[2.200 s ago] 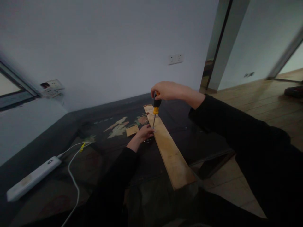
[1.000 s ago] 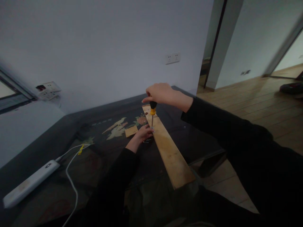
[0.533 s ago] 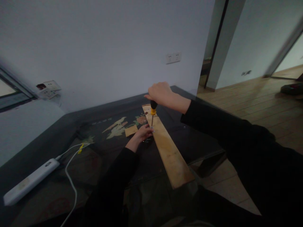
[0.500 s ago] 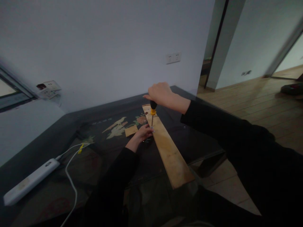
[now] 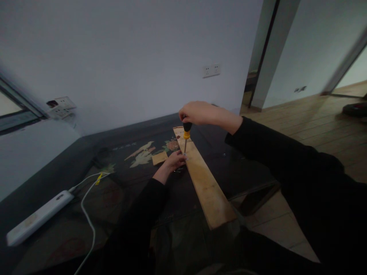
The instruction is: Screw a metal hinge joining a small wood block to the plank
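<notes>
Standing upright, screwdriver (image 5: 186, 134) hangs from closed right grip (image 5: 197, 112), tip straight below on plank (image 5: 206, 183), w/ left hand (image 5: 173, 160) pinching at tip.

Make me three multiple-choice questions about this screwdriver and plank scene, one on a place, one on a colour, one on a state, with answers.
1. Where does the small wood piece lie?
A. left of the plank
B. on the floor
C. on the power strip

2. What colour is the screwdriver collar?
A. red
B. yellow
C. white

3. How does the screwdriver stand?
A. flat on the table
B. upright, tip on the plank
C. hanging on the wall

Answers: 1 A, it lies beyond the left hand. 2 B, a yellow band shows under the black grip. 3 B, the right hand grips its top.
</notes>
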The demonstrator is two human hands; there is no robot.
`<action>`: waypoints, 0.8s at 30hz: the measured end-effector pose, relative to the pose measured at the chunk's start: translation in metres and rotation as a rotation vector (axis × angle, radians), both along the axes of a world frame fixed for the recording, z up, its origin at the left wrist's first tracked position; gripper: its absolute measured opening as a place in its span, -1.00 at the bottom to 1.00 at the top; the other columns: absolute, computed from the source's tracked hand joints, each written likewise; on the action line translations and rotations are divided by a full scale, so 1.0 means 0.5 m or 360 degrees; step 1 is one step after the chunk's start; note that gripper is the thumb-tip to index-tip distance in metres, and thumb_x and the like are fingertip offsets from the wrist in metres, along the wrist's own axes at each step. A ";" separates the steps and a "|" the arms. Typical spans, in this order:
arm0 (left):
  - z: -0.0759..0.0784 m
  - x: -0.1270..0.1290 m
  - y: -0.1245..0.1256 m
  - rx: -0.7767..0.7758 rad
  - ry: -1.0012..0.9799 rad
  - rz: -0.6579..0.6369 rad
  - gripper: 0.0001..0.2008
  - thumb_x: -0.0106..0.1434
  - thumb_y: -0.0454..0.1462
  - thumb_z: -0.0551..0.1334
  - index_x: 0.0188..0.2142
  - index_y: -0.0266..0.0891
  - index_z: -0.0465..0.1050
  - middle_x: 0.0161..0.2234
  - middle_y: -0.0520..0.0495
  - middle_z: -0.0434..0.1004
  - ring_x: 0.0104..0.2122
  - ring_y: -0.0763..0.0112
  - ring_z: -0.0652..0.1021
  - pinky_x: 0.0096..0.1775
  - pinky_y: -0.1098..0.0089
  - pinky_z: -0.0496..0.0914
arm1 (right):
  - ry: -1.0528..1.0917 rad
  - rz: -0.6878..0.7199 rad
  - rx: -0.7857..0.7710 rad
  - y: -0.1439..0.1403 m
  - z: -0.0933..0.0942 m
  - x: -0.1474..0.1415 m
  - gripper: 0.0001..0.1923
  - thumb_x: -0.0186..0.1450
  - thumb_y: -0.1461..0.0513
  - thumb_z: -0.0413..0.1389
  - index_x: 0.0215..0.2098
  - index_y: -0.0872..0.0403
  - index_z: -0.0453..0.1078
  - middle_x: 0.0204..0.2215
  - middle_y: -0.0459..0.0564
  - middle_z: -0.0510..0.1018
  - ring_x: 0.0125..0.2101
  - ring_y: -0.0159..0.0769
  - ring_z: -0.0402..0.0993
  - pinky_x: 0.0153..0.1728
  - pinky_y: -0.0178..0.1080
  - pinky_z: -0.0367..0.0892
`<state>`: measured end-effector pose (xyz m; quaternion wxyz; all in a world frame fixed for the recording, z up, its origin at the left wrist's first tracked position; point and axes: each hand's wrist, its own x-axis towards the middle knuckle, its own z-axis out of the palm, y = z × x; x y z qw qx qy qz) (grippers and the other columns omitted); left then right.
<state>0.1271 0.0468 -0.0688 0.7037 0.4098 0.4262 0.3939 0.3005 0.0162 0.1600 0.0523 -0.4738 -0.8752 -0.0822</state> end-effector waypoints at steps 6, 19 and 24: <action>-0.002 0.000 0.002 -0.0003 -0.0009 0.0018 -0.52 -0.07 -0.63 0.35 -0.12 -0.37 0.45 -0.26 -0.16 0.61 -0.32 0.33 0.63 -0.15 0.29 0.53 | -0.0069 -0.0151 0.0197 -0.005 -0.013 -0.029 -0.58 0.43 0.13 0.01 0.06 0.20 0.53 -0.09 0.29 0.62 -0.13 -0.08 0.53 -0.24 -0.18 0.26; 0.001 0.005 -0.002 -0.0014 -0.0032 0.0008 -0.55 -0.04 -0.62 0.34 -0.15 -0.31 0.45 -0.28 -0.10 0.61 -0.31 0.37 0.62 -0.13 0.30 0.52 | 0.0002 -0.0132 0.0071 0.002 -0.008 -0.025 -0.58 0.36 0.04 0.11 0.02 0.13 0.56 -0.11 0.21 0.63 -0.18 -0.14 0.51 -0.27 -0.19 0.25; 0.000 0.005 -0.002 -0.0015 0.0003 0.0060 -0.57 -0.03 -0.61 0.36 -0.17 -0.30 0.44 -0.28 -0.09 0.60 -0.33 0.39 0.61 -0.11 0.28 0.51 | -0.0035 0.0013 -0.0064 0.003 0.010 -0.009 -0.66 0.32 0.25 0.11 0.01 0.08 0.57 -0.11 0.13 0.64 -0.22 -0.23 0.51 -0.28 -0.21 0.23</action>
